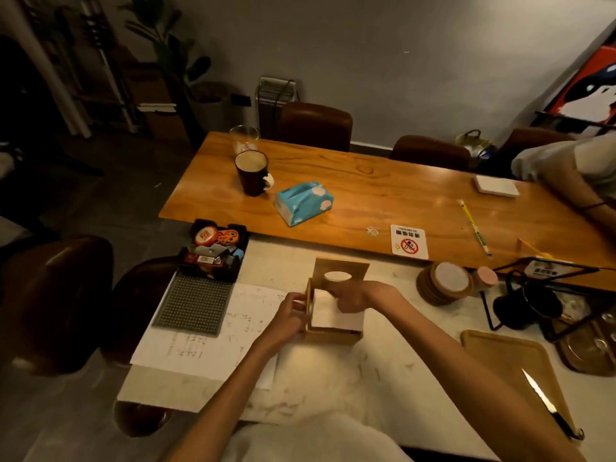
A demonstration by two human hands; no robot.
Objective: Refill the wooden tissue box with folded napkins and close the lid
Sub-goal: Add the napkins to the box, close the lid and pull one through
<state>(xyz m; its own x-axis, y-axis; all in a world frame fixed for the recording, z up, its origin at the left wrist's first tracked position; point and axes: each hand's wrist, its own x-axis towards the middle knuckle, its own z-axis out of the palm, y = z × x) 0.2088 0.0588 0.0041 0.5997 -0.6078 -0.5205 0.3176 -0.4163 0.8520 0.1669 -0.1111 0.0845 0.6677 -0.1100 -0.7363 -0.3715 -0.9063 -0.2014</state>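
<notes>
The wooden tissue box (333, 336) stands on the white counter, in the middle of the view. Its lid (341, 269), with an oval slot, is raised upright at the far side. A stack of white folded napkins (333, 316) fills the open box. My left hand (290, 316) grips the box's left wall. My right hand (358, 296) rests on top of the napkins, fingers curled and pressing down on them.
A sheet of paper (216, 341) and a grey dotted mat (195, 303) lie to the left. Stacked coasters (445, 283) sit to the right; a wooden tray (506, 358) with a knife (546, 403) is near right. A blue tissue pack (303, 203), mug (253, 173) and another person's arm (573, 185) occupy the wooden table.
</notes>
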